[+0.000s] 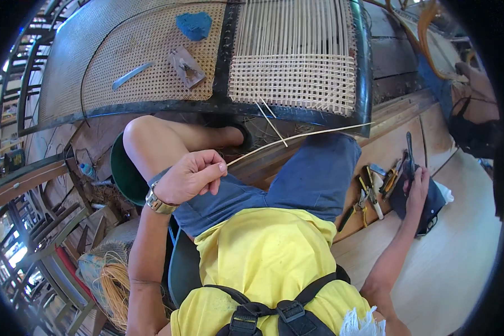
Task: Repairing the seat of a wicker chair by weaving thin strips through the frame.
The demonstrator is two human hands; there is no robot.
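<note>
My left hand (pixel 191 176), with a watch at the wrist, pinches a long thin cane strand (pixel 297 136) that reaches right over my thighs. Ahead of me lies a dark frame (pixel 221 61) with cane panels. Its right panel (pixel 291 78) is woven in open squares near me, with loose parallel strands (pixel 297 28) beyond. Two short strand ends (pixel 273 122) stick out over the near edge. Off to the right, my right hand (pixel 418 187) grips a slim dark tool (pixel 410 150) above a dark cloth or bag (pixel 431 204); its exact kind is unclear.
A knife-like blade (pixel 131 75), a small wooden block (pixel 186 67) and a blue lump (pixel 194 26) rest on the left panel (pixel 123 50). Pliers and other hand tools (pixel 368 193) lie on the board (pixel 453 224) at right. Coiled cane (pixel 115 288) hangs at lower left, near stacked chairs.
</note>
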